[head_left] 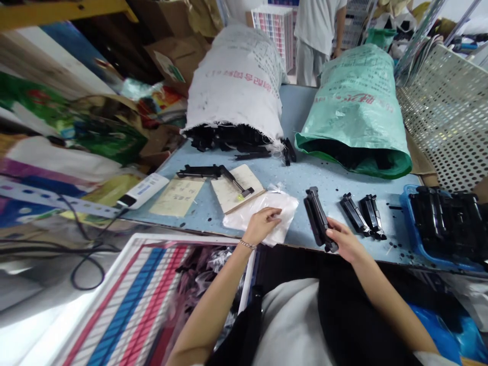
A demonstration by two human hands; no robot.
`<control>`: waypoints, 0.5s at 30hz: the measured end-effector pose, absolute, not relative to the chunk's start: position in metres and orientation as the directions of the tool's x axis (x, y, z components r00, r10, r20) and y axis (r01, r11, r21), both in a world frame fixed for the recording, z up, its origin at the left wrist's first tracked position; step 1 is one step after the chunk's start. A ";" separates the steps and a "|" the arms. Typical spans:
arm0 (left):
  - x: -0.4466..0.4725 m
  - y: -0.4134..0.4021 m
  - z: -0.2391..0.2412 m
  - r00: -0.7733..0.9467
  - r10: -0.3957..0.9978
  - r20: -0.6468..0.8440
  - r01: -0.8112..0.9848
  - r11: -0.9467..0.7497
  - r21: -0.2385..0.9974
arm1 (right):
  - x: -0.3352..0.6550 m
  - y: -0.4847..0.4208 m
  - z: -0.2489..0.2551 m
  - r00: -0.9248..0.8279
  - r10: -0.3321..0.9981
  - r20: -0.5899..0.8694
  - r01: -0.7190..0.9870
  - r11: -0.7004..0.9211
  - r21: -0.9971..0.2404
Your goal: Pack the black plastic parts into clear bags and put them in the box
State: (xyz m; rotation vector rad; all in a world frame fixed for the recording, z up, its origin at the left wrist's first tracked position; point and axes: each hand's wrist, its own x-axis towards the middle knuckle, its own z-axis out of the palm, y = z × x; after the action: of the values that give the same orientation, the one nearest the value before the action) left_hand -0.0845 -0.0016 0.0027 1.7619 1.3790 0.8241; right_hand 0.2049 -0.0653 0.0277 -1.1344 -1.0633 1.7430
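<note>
My left hand rests on a stack of clear plastic bags near the front edge of the blue table, its fingers curled and pinching the top bag. My right hand grips the near end of a long black plastic part that lies on the table. Two similar black parts lie just to the right of it.
A white sack and a green sack lie open at the back, black parts spilling out. A blue tray of black parts sits at right. Cards, a black tool, a striped crate at left. A person stands beyond.
</note>
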 end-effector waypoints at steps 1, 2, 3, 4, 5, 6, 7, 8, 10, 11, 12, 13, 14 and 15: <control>-0.084 0.000 0.001 0.207 0.978 0.032 0.485 -0.131 0.865 | 0.192 -0.065 0.026 -0.393 0.873 -0.287 -0.337 -0.428 -0.839; -0.085 0.001 0.000 0.191 0.981 0.025 0.475 -0.114 0.873 | 0.179 -0.065 0.023 -0.489 0.823 -0.290 -0.438 -0.519 -0.734; -0.086 0.002 -0.002 0.169 0.985 0.023 0.475 -0.102 0.874 | 0.168 -0.065 0.019 -0.571 0.764 -0.301 -0.480 -0.608 -0.632; -0.089 0.003 -0.004 0.147 0.989 0.036 0.487 -0.104 0.867 | 0.159 -0.065 0.014 -0.628 0.707 -0.324 -0.487 -0.683 -0.544; -0.092 0.003 -0.006 0.133 0.989 0.069 0.513 -0.129 0.849 | 0.153 -0.066 0.008 -0.658 0.660 -0.362 -0.482 -0.738 -0.472; -0.095 0.003 -0.008 0.138 0.983 0.122 0.554 -0.179 0.813 | 0.149 -0.067 0.002 -0.668 0.624 -0.406 -0.474 -0.777 -0.414; -0.098 0.003 -0.010 0.163 0.969 0.184 0.603 -0.245 0.759 | 0.148 -0.068 -0.004 -0.667 0.597 -0.446 -0.473 -0.802 -0.366; -0.101 0.002 -0.011 0.209 0.949 0.238 0.648 -0.317 0.693 | 0.148 -0.069 -0.009 -0.669 0.574 -0.472 -0.475 -0.819 -0.323; -0.105 -0.001 -0.012 0.307 0.904 0.296 0.707 -0.425 0.565 | 0.151 -0.071 -0.016 -0.700 0.538 -0.470 -0.479 -0.842 -0.249; -0.105 -0.004 -0.011 0.336 0.891 0.304 0.724 -0.451 0.522 | 0.151 -0.071 -0.018 -0.724 0.523 -0.450 -0.480 -0.850 -0.216; -0.103 -0.008 -0.009 0.352 0.883 0.310 0.734 -0.466 0.495 | 0.151 -0.069 -0.019 -0.745 0.511 -0.428 -0.479 -0.857 -0.189; -0.100 -0.014 -0.007 0.365 0.876 0.316 0.735 -0.479 0.480 | 0.149 -0.067 -0.020 -0.760 0.506 -0.409 -0.479 -0.860 -0.175; -0.095 -0.021 -0.003 0.383 0.866 0.323 0.727 -0.498 0.473 | 0.146 -0.065 -0.021 -0.760 0.515 -0.397 -0.482 -0.856 -0.188; -0.089 -0.030 0.001 0.413 0.850 0.328 0.707 -0.526 0.473 | 0.143 -0.061 -0.022 -0.735 0.547 -0.401 -0.490 -0.837 -0.245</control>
State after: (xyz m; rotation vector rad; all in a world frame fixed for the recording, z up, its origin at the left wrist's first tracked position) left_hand -0.0889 -0.0296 0.0007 2.4098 1.3612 0.7889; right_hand 0.1428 -0.0614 -0.0219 -0.6279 -0.1646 2.4930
